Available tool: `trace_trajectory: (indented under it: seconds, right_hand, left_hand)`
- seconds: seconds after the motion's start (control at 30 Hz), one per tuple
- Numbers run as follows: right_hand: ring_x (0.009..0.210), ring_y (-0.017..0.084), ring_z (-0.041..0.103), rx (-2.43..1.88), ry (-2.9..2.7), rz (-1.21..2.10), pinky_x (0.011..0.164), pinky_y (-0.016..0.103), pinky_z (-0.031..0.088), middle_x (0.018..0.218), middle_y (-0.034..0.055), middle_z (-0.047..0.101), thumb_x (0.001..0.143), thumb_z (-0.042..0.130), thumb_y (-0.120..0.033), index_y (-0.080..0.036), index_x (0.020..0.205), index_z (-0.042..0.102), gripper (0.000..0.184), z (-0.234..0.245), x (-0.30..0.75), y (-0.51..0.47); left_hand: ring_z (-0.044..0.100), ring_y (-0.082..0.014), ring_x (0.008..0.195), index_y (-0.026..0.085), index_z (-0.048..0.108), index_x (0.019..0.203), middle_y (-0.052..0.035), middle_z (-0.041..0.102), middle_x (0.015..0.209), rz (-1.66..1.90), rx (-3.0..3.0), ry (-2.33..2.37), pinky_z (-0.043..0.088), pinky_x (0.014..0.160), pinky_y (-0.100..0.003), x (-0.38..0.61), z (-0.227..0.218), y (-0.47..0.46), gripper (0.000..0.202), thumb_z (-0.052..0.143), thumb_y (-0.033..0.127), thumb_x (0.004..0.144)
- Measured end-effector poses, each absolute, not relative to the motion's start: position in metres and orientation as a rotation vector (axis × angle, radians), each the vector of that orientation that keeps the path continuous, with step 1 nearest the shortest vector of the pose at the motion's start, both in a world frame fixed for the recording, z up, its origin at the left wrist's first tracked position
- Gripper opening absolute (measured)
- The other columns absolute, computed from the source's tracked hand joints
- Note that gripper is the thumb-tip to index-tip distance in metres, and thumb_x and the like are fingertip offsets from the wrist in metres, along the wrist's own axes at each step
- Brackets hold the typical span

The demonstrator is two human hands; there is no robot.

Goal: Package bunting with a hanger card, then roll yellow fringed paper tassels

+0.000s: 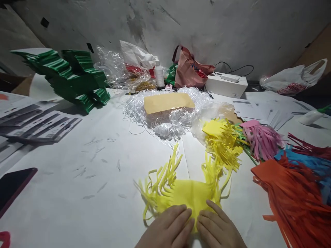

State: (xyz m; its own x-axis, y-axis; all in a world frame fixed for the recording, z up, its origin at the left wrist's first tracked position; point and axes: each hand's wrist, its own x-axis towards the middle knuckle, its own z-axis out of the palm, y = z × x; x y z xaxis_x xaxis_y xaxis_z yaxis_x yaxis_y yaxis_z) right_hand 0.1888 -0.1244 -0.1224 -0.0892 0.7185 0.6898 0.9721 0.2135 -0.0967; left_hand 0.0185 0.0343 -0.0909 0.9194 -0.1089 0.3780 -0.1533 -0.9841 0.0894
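Observation:
A yellow fringed sheet (192,193), with strips cut along its left and right sides, lies on the white tabletop in front of me. My left hand (170,227) rests on its near left part, fingers stretched toward the middle. Opposite it, my right hand (219,225) lies on the near right part with its fingers somewhat apart. Both thumbs are hidden. The fingertips of the two hands almost meet at the sheet's centre. Beyond the right side sits another bunch of yellow fringe (223,144).
Pink fringe (262,139), blue fringe (305,160) and orange fringe (292,199) lie to the right. White cord (172,125) is heaped at the back under a brown card (168,102). Green folded pieces (74,81) stand back left. A dark phone-like device (17,186) lies at left.

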Motion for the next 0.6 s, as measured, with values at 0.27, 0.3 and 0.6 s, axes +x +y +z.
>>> trace_trajectory:
  seconds: [0.27, 0.3, 0.6]
  right_hand:
    - [0.074, 0.015, 0.066, -1.662, -1.755, -0.117, 0.098, 0.037, 0.053, 0.076, 0.0006, 0.069, 0.103, 0.046, -0.026, -0.021, 0.076, 0.06, 0.03, -0.108, 0.199, -0.124]
    - [0.077, 0.015, 0.067, -1.657, -1.75, -0.069, 0.099, 0.036, 0.051, 0.08, 0.0007, 0.07, 0.102, 0.047, -0.025, -0.021, 0.08, 0.06, 0.026, -0.104, 0.201, -0.123]
    - [0.095, 0.016, 0.068, -1.711, -1.633, 0.132, 0.11, 0.032, 0.036, 0.093, 0.0017, 0.071, 0.097, 0.045, -0.01, -0.019, 0.111, 0.056, 0.02, -0.105, 0.203, -0.123]
  left_hand:
    - [0.071, -0.0239, 0.085, 0.018, 0.066, 0.107, -0.0067, 0.079, 0.103, 0.42, 2.779, -0.104, 0.061, 0.077, -0.034, 0.031, -0.096, 0.05, 0.016, 0.058, 0.024, 0.095]
    - [0.071, -0.0235, 0.085, 0.019, 0.066, 0.106, -0.0059, 0.079, 0.102, 0.432, 2.768, -0.084, 0.061, 0.078, -0.034, 0.03, -0.095, 0.051, 0.015, 0.058, 0.023, 0.094]
    - [0.07, -0.0201, 0.08, 0.024, 0.062, 0.102, -0.0019, 0.076, 0.093, 0.222, 2.602, 0.132, 0.057, 0.068, -0.03, 0.031, -0.087, 0.052, 0.02, 0.047, 0.012, 0.095]
